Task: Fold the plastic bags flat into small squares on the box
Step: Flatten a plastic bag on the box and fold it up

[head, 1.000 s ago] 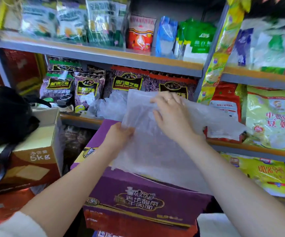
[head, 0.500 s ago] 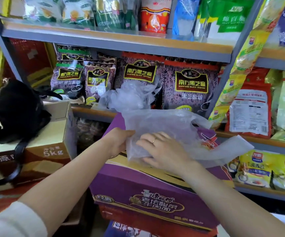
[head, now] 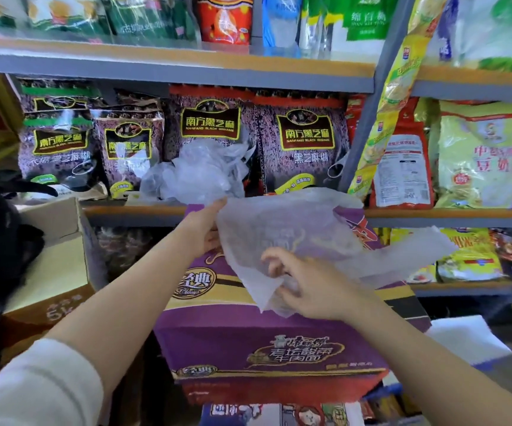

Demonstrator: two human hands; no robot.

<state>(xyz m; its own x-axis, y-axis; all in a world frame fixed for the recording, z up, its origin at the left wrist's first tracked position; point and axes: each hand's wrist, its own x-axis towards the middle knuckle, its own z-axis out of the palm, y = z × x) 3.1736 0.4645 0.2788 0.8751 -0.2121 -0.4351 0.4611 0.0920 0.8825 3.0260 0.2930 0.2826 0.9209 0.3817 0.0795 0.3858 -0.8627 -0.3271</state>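
Lying across the purple box (head: 267, 348), the translucent plastic bag (head: 294, 238) veils the print beneath; left hand (head: 201, 230) pinches its edge, fingertips hidden behind film; right hand (head: 307, 287) grips the near corner, fingers (head: 274, 259) blurred; crumpled bags (head: 199, 173) beyond the fingertips.

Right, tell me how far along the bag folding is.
Done: no finished folded square shows anywhere in view. In hand: one translucent plastic bag is spread over the purple box, still wide, its right end trailing off the box; the left hand holds its far left edge and the right hand pinches the near corner. Left: folding this bag down, then the crumpled bags on the shelf behind.
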